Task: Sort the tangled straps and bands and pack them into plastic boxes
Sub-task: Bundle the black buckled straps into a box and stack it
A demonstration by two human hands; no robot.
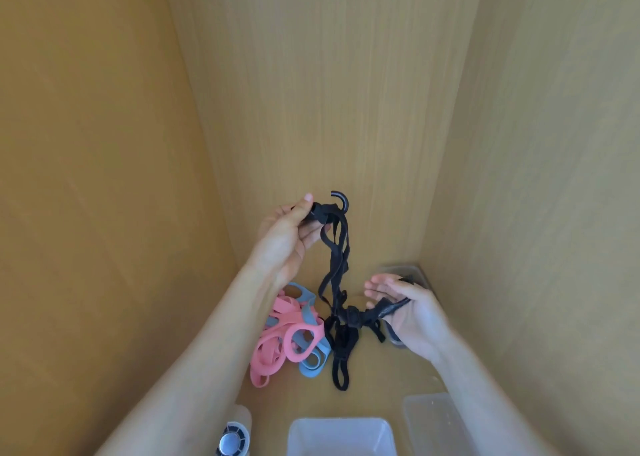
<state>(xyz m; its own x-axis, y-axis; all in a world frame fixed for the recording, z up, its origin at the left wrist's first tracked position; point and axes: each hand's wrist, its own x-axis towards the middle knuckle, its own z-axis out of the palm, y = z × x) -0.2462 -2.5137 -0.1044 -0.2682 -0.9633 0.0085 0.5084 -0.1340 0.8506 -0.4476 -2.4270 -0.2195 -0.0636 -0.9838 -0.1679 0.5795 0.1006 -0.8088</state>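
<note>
My left hand (289, 237) is raised and grips the knotted top end of a tangle of black straps (337, 265), beside a black hook (341, 199). The straps hang down to a knot near the wooden floor. My right hand (405, 311), palm up with fingers partly extended, holds the other black strap end across its palm. A pile of pink bands (277, 341) and blue-grey bands (313, 362) lies on the floor under my left forearm. More black loops (341, 365) trail from the knot onto the floor.
A clear plastic box (341, 435) stands at the near edge, a clear lid or box (433, 417) to its right, another clear box (403, 270) in the far right corner. A white object with a round grey part (233, 438) sits bottom left. Wooden walls close in on three sides.
</note>
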